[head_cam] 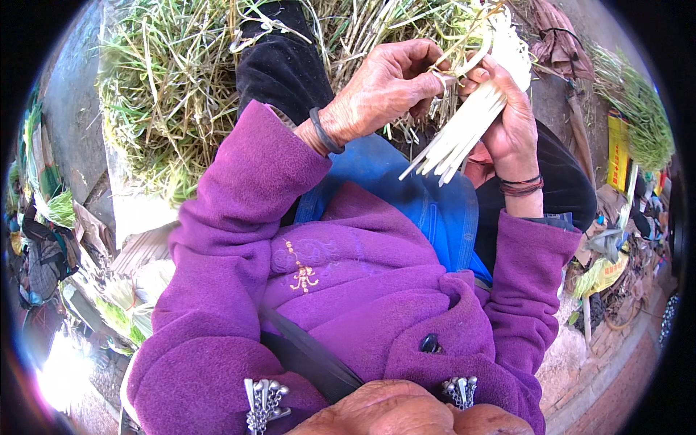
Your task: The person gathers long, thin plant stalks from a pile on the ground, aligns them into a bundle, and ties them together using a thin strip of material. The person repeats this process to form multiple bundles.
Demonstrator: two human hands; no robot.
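Note:
My right hand [508, 111] is closed around a bundle of slender white vegetable stalks [462, 130]. Their even ends slant down toward my lap, and the top of the bundle is washed out by bright light. Close beside it, my left hand [389, 81] pinches a thin pale strand between thumb and fingers. Yellow-green leaf strips [467, 46] loop between the two hands, and where they are attached cannot be made out. Beneath the stalks lies the blue apron [391, 168] over my lap.
A heap of loose green and straw-coloured leaves [157, 81] lies before me on a pale sheet [136, 217]. To the right are a folded pinkish umbrella [560, 38], a green leafy bundle [633, 103] and a yellow bag [617, 155] bearing writing. Further bundled greens [122, 321] lie at lower left.

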